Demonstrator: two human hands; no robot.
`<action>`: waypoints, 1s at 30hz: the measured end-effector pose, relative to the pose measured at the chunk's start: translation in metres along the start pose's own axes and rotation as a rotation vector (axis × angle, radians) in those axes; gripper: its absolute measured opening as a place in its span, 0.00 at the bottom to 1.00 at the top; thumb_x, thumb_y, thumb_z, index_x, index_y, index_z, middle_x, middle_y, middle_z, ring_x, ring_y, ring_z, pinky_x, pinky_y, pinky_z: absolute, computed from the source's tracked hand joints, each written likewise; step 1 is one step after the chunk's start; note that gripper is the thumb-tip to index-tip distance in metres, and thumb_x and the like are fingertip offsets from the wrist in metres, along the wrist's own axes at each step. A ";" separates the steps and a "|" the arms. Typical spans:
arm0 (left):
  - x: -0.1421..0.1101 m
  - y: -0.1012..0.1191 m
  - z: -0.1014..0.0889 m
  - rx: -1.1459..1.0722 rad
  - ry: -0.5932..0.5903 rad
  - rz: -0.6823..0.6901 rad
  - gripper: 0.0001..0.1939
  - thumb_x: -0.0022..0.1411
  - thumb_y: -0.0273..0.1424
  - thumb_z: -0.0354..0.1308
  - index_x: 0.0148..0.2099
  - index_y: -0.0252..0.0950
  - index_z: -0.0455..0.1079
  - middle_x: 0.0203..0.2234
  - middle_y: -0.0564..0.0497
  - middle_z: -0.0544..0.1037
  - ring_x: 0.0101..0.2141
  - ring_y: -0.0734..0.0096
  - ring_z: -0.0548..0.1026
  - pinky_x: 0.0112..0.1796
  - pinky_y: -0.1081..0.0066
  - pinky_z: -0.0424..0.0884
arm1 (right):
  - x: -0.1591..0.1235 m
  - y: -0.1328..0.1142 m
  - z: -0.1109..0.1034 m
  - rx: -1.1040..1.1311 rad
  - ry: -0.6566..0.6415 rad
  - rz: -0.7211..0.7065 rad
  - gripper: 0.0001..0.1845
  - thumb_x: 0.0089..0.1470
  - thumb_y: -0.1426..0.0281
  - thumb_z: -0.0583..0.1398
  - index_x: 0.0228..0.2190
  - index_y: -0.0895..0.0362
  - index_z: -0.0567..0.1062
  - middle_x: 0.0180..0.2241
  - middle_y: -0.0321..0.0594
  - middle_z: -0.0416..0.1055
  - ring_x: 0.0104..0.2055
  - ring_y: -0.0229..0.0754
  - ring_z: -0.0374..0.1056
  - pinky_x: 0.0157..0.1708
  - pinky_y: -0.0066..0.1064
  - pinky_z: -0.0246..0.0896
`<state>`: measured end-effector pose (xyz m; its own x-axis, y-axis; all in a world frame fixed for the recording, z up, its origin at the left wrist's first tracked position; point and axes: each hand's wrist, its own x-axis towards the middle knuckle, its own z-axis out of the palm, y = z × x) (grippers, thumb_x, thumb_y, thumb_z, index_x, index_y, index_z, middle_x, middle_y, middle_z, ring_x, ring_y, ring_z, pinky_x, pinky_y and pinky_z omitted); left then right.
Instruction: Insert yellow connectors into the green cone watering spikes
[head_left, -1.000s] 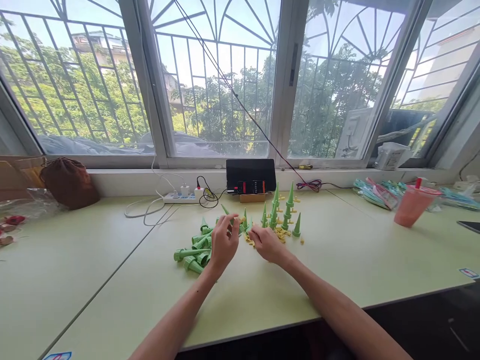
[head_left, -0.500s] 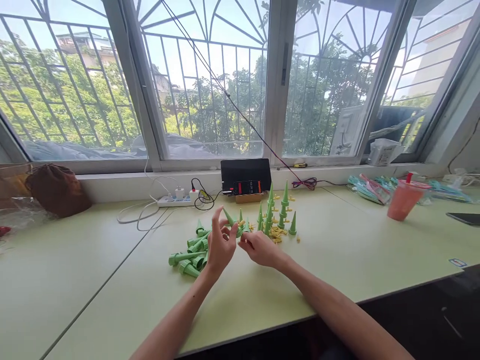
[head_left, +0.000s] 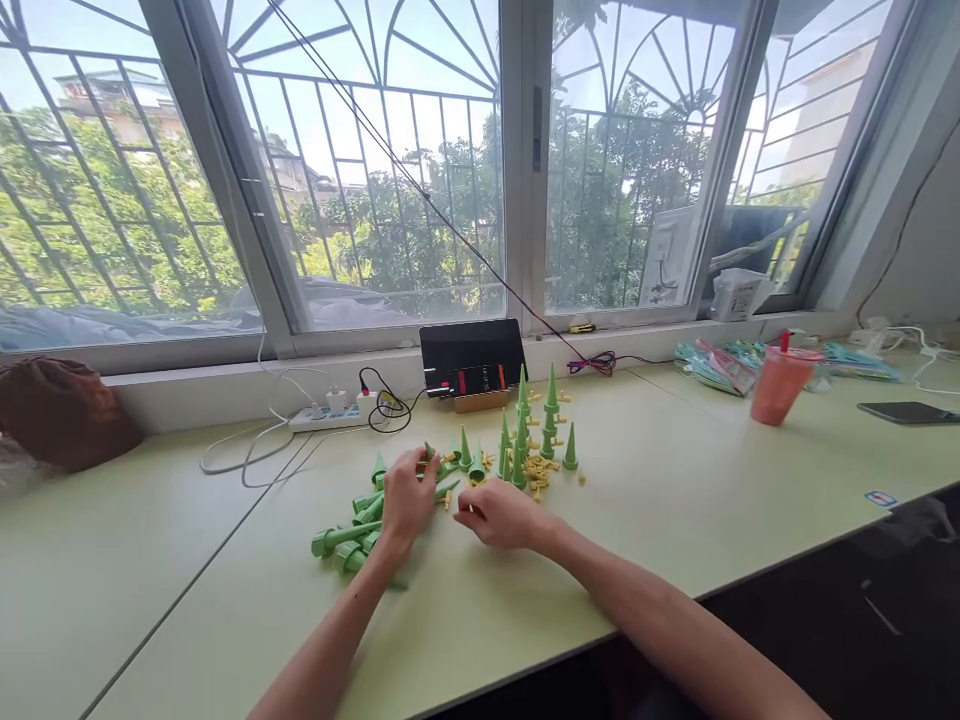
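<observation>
My left hand (head_left: 407,500) has moved in over the near side of a heap of green plastic cone spikes (head_left: 328,541). Its fingers close round a green spike (head_left: 430,452), whose tip shows above them; the rest is hidden. A yellow T-shaped piece (head_left: 448,498) shows just right of that hand. My right hand (head_left: 499,512) is a closed pinch above the table, and what its fingertips hold, if anything, is hidden. Behind it stand several upright green spikes (head_left: 571,448), some stacked with yellow pieces sticking out sideways. Loose yellow pieces (head_left: 541,467) lie in a small pile among them.
A phone (head_left: 482,380) leans before a dark tablet (head_left: 472,345) by the window. At left are a power strip (head_left: 304,422) with cables and a brown bag (head_left: 67,410). A red drink cup (head_left: 782,388), bagged items (head_left: 712,368) and a dark phone (head_left: 907,412) are at right.
My hands have moved apart. The left has gone left and down toward the heap with the green spike; the right has dropped slightly nearer me. The view has turned slightly right.
</observation>
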<state>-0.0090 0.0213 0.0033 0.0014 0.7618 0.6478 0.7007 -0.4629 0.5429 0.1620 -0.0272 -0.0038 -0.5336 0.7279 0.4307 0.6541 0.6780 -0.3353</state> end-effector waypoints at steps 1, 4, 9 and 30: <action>0.001 -0.001 -0.001 0.010 -0.007 0.000 0.14 0.61 0.39 0.50 0.34 0.36 0.71 0.31 0.47 0.77 0.29 0.66 0.76 0.35 0.68 0.71 | 0.000 0.000 -0.001 -0.003 -0.004 0.002 0.11 0.56 0.70 0.57 0.22 0.57 0.71 0.19 0.35 0.66 0.22 0.33 0.57 0.24 0.25 0.42; 0.006 -0.002 -0.003 0.000 -0.009 0.000 0.14 0.61 0.39 0.50 0.35 0.36 0.72 0.33 0.46 0.78 0.30 0.65 0.77 0.35 0.69 0.71 | 0.000 -0.001 -0.002 -0.012 -0.017 0.005 0.12 0.57 0.70 0.57 0.22 0.58 0.71 0.20 0.35 0.67 0.22 0.34 0.58 0.24 0.25 0.42; 0.013 -0.006 -0.005 0.054 -0.038 -0.013 0.15 0.60 0.37 0.50 0.41 0.36 0.74 0.34 0.46 0.80 0.33 0.62 0.78 0.39 0.67 0.70 | -0.001 0.000 -0.002 -0.014 -0.034 0.010 0.12 0.57 0.70 0.57 0.23 0.58 0.71 0.21 0.36 0.68 0.23 0.33 0.57 0.24 0.25 0.42; 0.017 -0.009 0.004 0.264 -0.283 0.146 0.12 0.61 0.32 0.47 0.26 0.37 0.64 0.22 0.49 0.72 0.27 0.66 0.69 0.31 0.69 0.60 | -0.001 0.000 -0.003 -0.034 -0.047 0.004 0.13 0.57 0.69 0.56 0.22 0.58 0.68 0.19 0.34 0.64 0.22 0.32 0.52 0.24 0.25 0.40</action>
<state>-0.0126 0.0403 0.0078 0.2842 0.8083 0.5156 0.8374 -0.4712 0.2771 0.1641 -0.0284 -0.0022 -0.5549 0.7350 0.3898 0.6737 0.6719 -0.3077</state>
